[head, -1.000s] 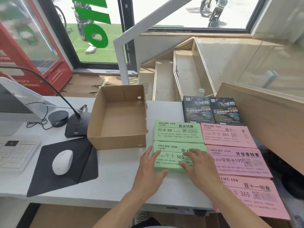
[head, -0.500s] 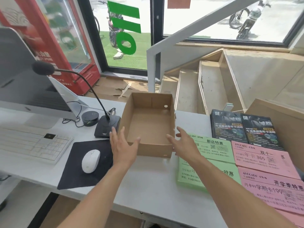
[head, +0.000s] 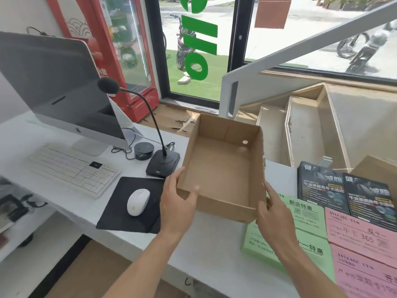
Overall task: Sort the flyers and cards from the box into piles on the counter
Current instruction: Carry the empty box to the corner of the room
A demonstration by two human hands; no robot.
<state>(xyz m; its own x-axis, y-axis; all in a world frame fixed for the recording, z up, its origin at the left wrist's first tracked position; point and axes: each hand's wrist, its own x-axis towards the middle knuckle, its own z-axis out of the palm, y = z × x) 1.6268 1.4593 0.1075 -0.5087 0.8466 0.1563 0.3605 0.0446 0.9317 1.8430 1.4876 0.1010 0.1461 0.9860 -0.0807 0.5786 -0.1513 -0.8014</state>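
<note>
I grip the open brown cardboard box (head: 221, 168) at its two near corners. My left hand (head: 177, 203) holds the near-left corner, thumb hooked over the rim and inside; my right hand (head: 271, 214) clasps the near-right corner from outside. The box holds no flyers. It sits at the middle of the white desk (head: 214, 263). Toward the desk's right edge lie the piles: two green paper flyers (head: 305, 214), pink paper flyers (head: 358, 235) beside them, and black glossy flyers (head: 343, 190) behind. Left of the box stand a black gooseneck microphone (head: 161, 162), a white mouse (head: 138, 202) on a black mat (head: 120, 211), a white keyboard (head: 71, 168) and a silver monitor (head: 53, 87).
</note>
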